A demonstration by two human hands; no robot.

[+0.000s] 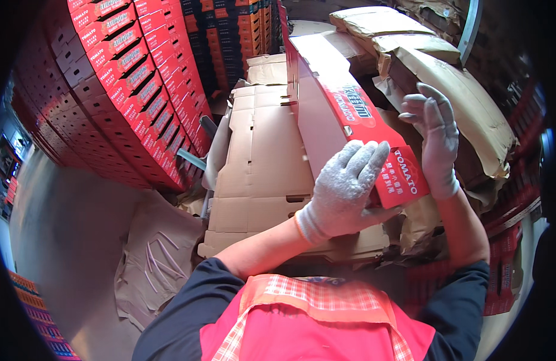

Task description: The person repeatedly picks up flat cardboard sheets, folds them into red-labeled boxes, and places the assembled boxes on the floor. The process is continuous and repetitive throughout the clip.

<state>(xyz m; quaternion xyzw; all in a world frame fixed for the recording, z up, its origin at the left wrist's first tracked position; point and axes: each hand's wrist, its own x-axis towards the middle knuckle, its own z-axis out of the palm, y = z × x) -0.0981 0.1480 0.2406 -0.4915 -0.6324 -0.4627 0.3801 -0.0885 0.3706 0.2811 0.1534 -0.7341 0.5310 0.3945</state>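
A long red and white cardboard box (pixel 332 102) stands tilted in front of me, its near end at my chest. My left hand (pixel 344 189), in a grey knit glove, grips that near end, fingers over the red side. My right hand (pixel 434 138), also gloved, is raised just right of the box with fingers spread, apart from it and holding nothing. Under the box lies a stack of flat brown cardboard sheets (pixel 260 162).
A tall wall of stacked red boxes (pixel 127 90) fills the left. Bundles wrapped in brown paper (pixel 464 108) pile up at the right and back. Crumpled brown paper (pixel 157 259) lies on the grey floor (pixel 67 222) at lower left.
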